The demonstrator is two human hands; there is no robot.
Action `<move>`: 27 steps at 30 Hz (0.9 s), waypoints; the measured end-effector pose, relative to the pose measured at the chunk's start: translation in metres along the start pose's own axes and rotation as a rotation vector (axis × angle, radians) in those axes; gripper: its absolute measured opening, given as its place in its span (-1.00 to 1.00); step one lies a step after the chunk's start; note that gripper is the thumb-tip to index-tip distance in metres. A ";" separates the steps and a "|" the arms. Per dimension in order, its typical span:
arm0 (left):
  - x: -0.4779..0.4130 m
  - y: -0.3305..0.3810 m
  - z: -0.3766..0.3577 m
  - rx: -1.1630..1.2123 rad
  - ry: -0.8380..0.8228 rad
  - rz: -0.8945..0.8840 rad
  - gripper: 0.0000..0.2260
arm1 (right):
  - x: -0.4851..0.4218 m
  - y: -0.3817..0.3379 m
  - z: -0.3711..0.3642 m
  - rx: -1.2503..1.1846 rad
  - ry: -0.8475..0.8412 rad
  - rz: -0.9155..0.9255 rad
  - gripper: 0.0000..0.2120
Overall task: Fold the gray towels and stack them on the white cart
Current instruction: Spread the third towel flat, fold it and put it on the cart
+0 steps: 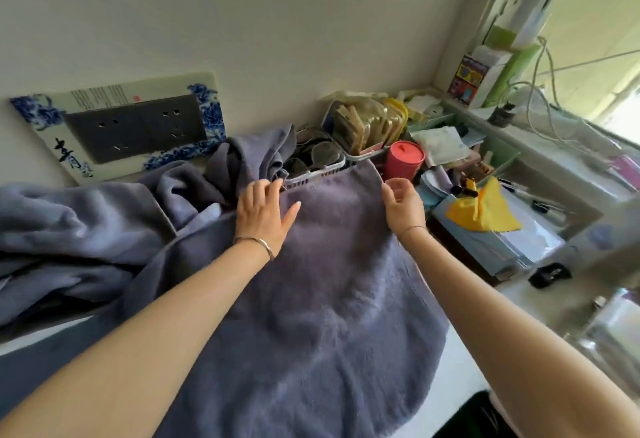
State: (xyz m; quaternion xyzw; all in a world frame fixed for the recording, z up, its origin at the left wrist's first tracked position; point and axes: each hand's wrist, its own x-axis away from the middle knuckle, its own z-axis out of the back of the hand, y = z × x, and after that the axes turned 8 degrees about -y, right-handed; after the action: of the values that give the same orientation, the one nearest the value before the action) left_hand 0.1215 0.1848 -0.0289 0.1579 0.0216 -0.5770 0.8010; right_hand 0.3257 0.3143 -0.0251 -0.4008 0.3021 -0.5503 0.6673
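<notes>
— Where's the towel you're working on?

— The gray towel (329, 299) lies spread flat in front of me on the white top (460, 361), under both my forearms. Its far edge touches the baskets by the wall.

— And the rest?

— The heap of gray towels (86, 229) sits crumpled to my left, touching the spread one.

— Your hands?

— My left hand (265, 216) rests palm down on the far left corner, fingers straight and thumb spread out. My right hand (403, 203) is at the far right corner, fingers curled, pinching the edge between thumb and forefinger. The pink tub (404, 160) stands just beyond it.
</notes>
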 end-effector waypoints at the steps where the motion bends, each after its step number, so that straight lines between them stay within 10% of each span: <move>1: 0.004 0.004 -0.016 -0.017 -0.053 -0.036 -0.46 | 0.001 0.011 -0.001 -0.031 -0.010 -0.039 -0.72; 8: 0.058 0.023 -0.083 -0.109 -0.498 -0.184 -0.04 | 0.050 0.075 0.013 0.089 0.092 -0.161 -0.74; 14: 0.065 0.025 -0.093 -0.122 -0.463 -0.136 -0.36 | 0.078 0.095 0.033 0.294 -0.109 -0.266 -0.72; 21: 0.062 0.035 -0.088 -0.106 -0.458 -0.145 -0.16 | 0.074 0.061 0.077 0.445 -0.015 -0.068 -0.81; 27: 0.071 0.039 -0.090 -0.080 -0.431 -0.139 -0.19 | 0.079 0.080 0.080 0.434 -0.027 -0.424 -0.68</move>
State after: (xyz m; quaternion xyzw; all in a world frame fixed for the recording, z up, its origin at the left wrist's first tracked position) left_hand 0.1947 0.1560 -0.1211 -0.0027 -0.1162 -0.6499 0.7511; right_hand 0.4492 0.2595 -0.0522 -0.3102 0.0783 -0.7237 0.6115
